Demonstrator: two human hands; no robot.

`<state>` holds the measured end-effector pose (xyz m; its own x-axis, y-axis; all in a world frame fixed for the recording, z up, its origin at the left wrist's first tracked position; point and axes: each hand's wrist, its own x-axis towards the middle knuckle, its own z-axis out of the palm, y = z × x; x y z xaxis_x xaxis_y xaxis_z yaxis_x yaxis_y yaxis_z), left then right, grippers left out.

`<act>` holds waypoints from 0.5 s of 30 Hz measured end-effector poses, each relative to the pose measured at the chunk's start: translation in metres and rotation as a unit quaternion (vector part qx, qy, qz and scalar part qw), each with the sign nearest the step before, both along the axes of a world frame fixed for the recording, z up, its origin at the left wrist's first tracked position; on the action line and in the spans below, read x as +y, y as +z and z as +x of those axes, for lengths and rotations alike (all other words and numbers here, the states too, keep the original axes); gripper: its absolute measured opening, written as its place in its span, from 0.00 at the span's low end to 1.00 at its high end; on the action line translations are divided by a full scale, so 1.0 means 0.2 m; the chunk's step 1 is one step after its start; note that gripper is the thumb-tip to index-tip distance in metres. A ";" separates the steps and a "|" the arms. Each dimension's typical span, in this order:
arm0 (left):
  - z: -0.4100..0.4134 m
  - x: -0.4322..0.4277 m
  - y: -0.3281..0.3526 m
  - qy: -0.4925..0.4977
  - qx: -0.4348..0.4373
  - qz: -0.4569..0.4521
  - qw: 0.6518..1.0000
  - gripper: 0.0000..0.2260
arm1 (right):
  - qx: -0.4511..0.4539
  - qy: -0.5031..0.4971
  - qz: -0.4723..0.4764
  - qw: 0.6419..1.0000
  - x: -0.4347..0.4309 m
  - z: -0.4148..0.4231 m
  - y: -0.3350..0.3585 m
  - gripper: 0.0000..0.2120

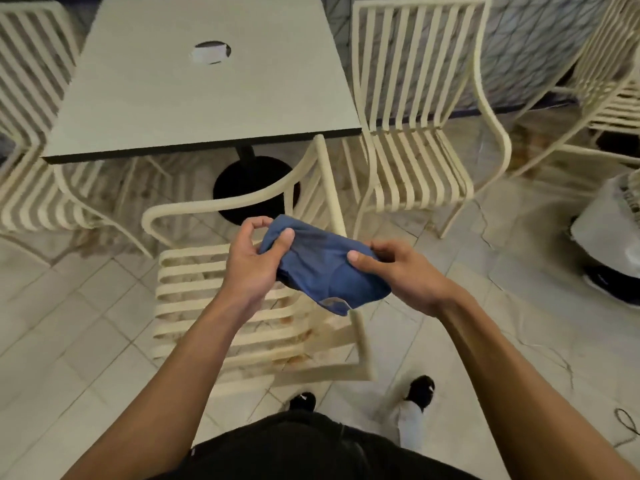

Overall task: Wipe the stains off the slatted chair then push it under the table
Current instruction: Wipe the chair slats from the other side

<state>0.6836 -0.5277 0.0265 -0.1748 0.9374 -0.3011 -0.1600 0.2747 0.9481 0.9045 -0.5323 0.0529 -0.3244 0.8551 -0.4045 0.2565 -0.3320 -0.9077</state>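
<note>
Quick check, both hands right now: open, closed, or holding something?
Left hand: closed on the blue cloth, thumb and fingers pinching its left end.
Right hand: closed on the same cloth, gripping its right side.

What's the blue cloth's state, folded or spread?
Folded, loosely bunched: the blue cloth shows doubled layers and creases. The left hand and right hand each pinch an end, over the stained slatted chair.

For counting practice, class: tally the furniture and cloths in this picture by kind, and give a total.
Chairs: 4
Table: 1
Cloth: 1
Total: 6
</note>
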 end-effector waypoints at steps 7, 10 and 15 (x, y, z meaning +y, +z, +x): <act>0.65 0.16 0.00 0.046 -0.068 -0.047 0.996 0.12 | 0.024 0.129 -0.033 0.991 0.30 0.61 0.02 0.13; 0.90 0.22 -0.01 0.059 -0.070 -0.057 0.994 0.11 | 0.010 0.146 -0.040 0.988 0.41 0.81 0.01 0.12; 1.20 0.36 -0.09 0.035 0.000 -0.075 0.997 0.12 | -0.013 0.152 -0.002 0.988 0.63 1.03 -0.02 0.05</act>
